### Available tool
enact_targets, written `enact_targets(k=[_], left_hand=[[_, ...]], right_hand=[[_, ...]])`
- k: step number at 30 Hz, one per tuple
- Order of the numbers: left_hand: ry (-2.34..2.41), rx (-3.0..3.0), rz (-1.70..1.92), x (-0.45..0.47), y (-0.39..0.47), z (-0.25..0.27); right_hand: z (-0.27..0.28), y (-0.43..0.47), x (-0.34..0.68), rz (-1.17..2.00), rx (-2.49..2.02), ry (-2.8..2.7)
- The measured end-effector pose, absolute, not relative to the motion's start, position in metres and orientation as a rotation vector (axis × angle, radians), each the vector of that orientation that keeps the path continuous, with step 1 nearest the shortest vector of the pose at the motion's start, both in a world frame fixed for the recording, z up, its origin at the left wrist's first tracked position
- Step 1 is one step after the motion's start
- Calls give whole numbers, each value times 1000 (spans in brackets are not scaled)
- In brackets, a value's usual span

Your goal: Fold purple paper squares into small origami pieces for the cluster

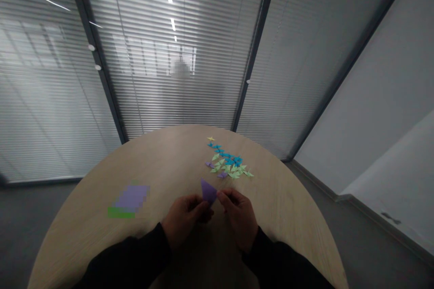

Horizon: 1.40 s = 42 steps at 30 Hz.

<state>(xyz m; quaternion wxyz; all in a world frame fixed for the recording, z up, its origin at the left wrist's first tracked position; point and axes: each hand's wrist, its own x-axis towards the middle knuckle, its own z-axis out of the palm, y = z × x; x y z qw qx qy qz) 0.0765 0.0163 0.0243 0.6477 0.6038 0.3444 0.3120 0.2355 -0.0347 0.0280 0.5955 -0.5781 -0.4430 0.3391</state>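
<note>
A small piece of folded purple paper (208, 190) is held up between my two hands, above the near part of the table. My left hand (187, 215) pinches its lower left part between thumb and fingers. At its right corner, the thumb and forefinger of my right hand (238, 216) are closed on the same paper. Beyond my hands lies a spread of small folded paper pieces: blue ones (233, 160), pale green ones (234, 171), a few purple ones (222, 174) and a yellow one (210, 138).
To the left on the round wooden table (162, 153) lies a stack of purple paper (130, 196) with a green edge showing, partly blurred. Glass panels with blinds (183, 99) stand behind the table's far edge. A pale wall (373, 99) rises at the right.
</note>
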Motion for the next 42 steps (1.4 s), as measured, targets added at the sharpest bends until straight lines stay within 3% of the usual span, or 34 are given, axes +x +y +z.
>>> enact_targets(k=[24,29,36,42], left_hand=[[833,1748,532,73,6,37],[831,1566,791,78,10,34],[1217,1658,1263,86,20,35],[1256,1818,1235,87,27,32]], right_hand=[[27,-35,237,675,-1371,-973],[35,-39,230,718,-1372,-1020],[37,-44,199,742,-1432,-1006],[34,-45,193,772,-1446,-1059]])
